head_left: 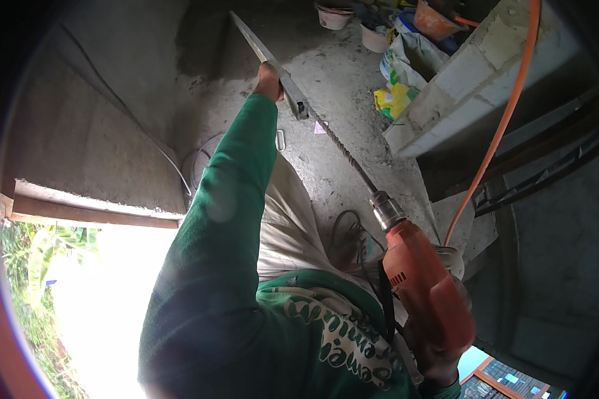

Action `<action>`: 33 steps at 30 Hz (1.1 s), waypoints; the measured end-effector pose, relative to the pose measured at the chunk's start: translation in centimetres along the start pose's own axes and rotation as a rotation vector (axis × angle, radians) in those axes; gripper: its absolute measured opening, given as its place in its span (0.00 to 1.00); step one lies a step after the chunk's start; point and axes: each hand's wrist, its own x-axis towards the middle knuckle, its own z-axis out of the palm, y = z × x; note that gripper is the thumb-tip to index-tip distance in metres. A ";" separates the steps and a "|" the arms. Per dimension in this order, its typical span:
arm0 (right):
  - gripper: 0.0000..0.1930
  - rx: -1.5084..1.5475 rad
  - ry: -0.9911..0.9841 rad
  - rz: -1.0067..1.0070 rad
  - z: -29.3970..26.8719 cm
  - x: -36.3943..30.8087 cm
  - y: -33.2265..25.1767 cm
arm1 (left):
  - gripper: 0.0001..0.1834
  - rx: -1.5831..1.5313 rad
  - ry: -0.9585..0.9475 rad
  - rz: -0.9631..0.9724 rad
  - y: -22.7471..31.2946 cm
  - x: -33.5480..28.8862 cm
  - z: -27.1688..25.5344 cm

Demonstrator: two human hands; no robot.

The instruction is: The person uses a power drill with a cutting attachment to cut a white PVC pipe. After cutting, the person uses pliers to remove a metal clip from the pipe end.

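Observation:
My left arm, in a green sleeve, stretches forward, and my left hand (268,82) is wrapped round a long, straight metal bar (249,38) with a hollow end. A red power drill (419,276) is at the lower right, gripped from behind by my right hand (439,364), which is mostly hidden by the drill body. From its silver chuck (387,210) a long spiral drill bit (343,151) points up and left. The bit's tip lies at the bar's near end in this view; whether they touch I cannot tell.
Buckets (334,16), an orange basin (435,21) and a partly filled sack (409,58) stand at the back right, beside a low block wall (476,80). An orange hose (512,110) hangs down on the right. A dark cable (348,214) loops near my legs. Bright daylight enters at lower left.

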 end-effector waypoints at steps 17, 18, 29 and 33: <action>0.21 0.023 -0.101 0.111 -1.9 0.6 -0.4 | 0.27 0.227 -0.023 0.187 1.1 2.1 -2.6; 0.20 0.064 -0.084 0.163 -1.8 0.6 -0.5 | 0.27 0.246 0.001 0.155 1.0 1.9 -2.5; 0.18 0.079 -0.098 0.303 -1.9 0.5 0.6 | 0.18 0.394 -0.233 0.047 3.3 -1.6 -3.7; 0.19 0.110 -0.142 0.286 -1.8 -0.1 1.4 | 0.18 0.307 -0.266 0.073 2.6 -2.0 -3.4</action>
